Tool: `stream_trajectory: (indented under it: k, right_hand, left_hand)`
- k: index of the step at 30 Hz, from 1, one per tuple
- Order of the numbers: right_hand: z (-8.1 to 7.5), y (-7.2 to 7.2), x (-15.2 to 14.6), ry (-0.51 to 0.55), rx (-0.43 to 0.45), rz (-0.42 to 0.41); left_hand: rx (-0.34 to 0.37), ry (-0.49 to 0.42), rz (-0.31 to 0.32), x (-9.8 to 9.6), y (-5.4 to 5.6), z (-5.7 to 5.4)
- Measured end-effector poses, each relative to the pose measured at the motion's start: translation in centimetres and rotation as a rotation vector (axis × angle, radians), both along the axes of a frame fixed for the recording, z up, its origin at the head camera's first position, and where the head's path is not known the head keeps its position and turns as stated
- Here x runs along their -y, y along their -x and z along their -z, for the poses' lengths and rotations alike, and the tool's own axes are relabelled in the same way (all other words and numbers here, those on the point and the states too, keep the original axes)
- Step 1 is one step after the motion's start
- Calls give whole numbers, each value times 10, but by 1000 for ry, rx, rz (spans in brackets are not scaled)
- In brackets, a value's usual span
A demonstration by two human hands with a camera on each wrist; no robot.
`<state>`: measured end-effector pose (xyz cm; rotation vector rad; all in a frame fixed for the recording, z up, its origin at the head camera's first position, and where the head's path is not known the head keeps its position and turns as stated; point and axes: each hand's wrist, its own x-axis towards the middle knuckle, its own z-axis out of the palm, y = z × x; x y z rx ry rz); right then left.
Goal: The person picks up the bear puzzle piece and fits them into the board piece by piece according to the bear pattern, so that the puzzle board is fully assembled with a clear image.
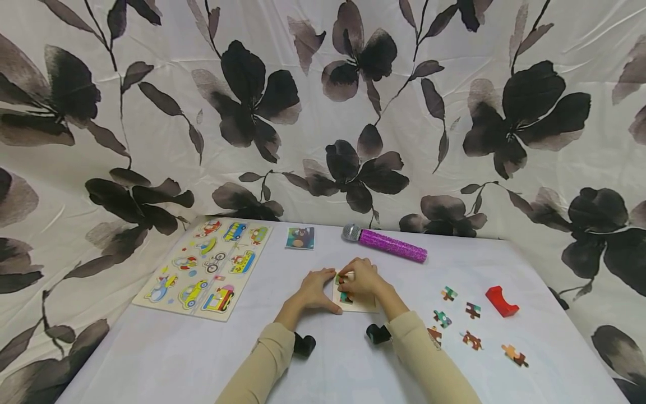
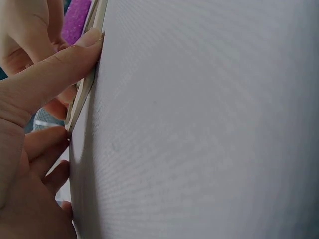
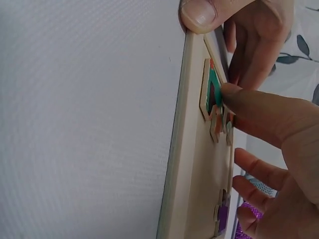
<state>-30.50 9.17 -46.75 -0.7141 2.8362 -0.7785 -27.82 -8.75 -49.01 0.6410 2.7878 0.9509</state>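
A small wooden puzzle board lies between the two hands, with a few picture pieces in its frame. My left hand holds the board along its left side, thumb at the near corner and fingers at the far one. Over the board's far left part, my right hand pinches a puzzle piece, largely covered by the fingers. In the right wrist view its thumb presses beside a green and brown piece. A purple piece sits farther along the frame, with bare wood between.
Several loose jigsaw pieces lie at the right, near a red curved block. Behind the board are a purple glitter microphone and a small picture card. A vehicle puzzle board occupies the left. A floral cloth hangs behind.
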Motion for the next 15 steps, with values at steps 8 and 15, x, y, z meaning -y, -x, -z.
stream_trajectory:
  k: [8,15]
  right_hand:
    - [-4,-3,-1,-18,2,-21]
    - [1,-1,1,-48,-27,14]
  left_hand:
    - [-5,-25,-10,0,-1,-1]
    - [2,-37,16,0,-4,-6]
